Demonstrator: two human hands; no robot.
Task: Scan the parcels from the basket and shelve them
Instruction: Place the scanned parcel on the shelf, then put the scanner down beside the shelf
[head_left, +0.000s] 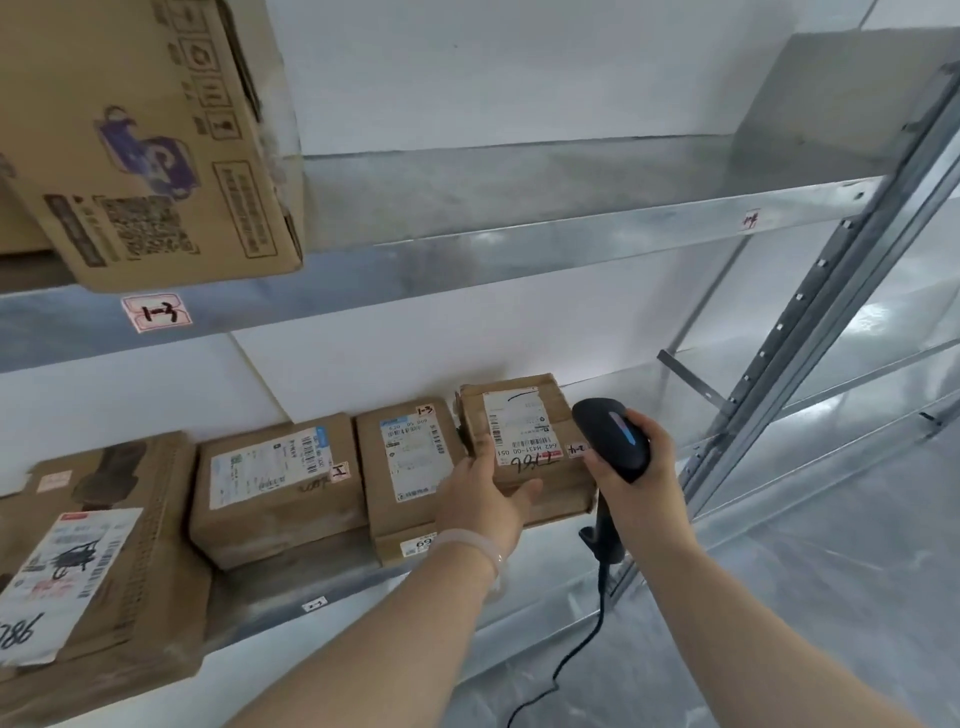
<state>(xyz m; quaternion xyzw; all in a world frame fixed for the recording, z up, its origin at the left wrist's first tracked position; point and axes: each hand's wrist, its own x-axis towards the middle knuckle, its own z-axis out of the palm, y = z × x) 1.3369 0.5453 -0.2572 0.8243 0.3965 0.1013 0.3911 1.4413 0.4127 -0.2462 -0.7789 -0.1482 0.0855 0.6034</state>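
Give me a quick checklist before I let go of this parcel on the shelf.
1. Parcel sits on the lower shelf, beside the neighbouring parcel: ok.
2. Its label faces up, readable: ok.
3. Left hand holds the parcel's front-left corner: ok.
4. Right hand grips the scanner: ok.
5. Scan registered: cannot tell.
6. Scanner cable hangs clear of the shelf edge: cannot tell.
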